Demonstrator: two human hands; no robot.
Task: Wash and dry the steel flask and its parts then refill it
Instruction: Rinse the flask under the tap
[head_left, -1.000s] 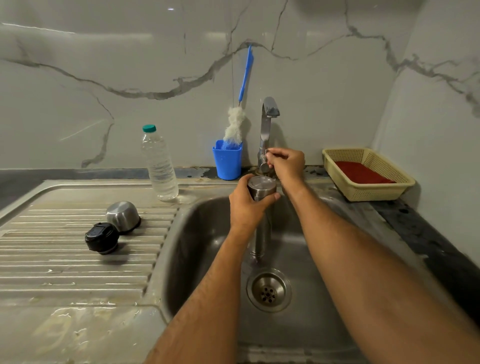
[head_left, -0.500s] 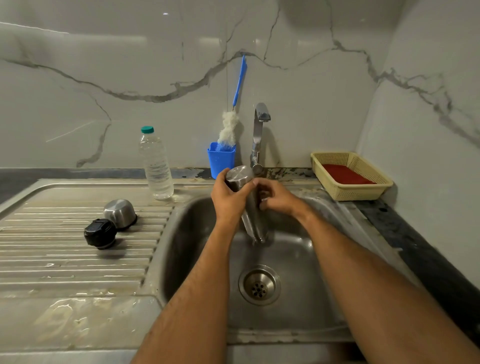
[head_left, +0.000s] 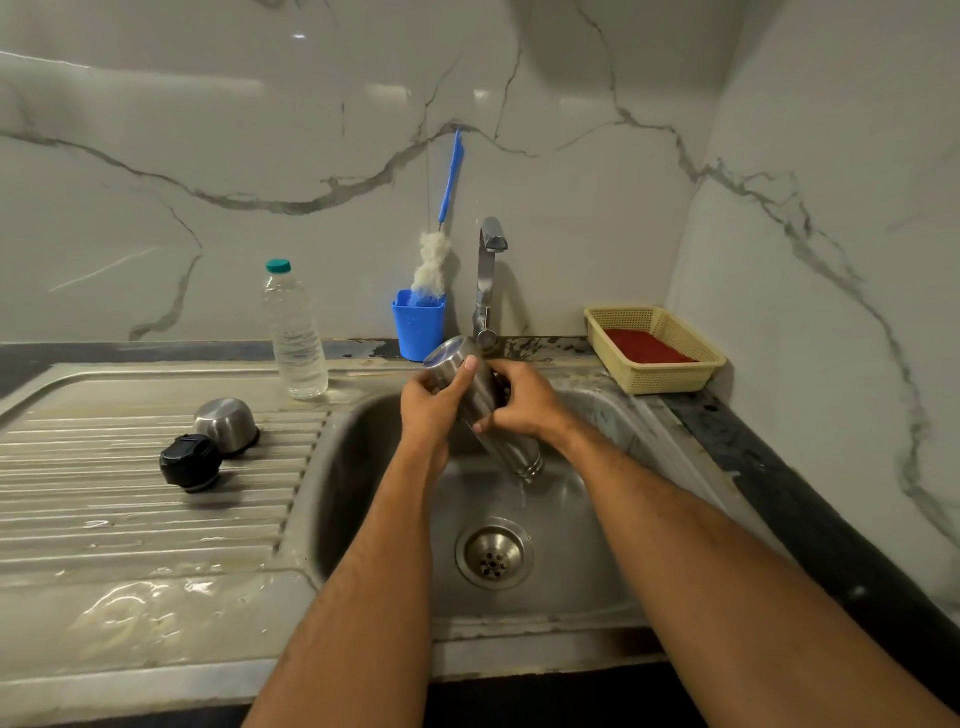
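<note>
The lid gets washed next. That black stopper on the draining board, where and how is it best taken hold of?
Grip the black stopper around its wide round body, coming from above with thumb and fingers on opposite sides. It lies slightly tilted on the ribbed draining board, and the steel cup sits close behind it to the right, so the front and left sides look freest.

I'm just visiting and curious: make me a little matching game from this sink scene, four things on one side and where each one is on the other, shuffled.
Things:
1. steel flask
2. black lid
3. bottle brush
4. red cloth

Places:
A. lying in the yellow basket
B. held tilted over the sink by both hands
C. standing in the blue cup
D. on the ribbed drainboard, beside the steel cup

Pairs: 1-B, 2-D, 3-C, 4-A
</note>
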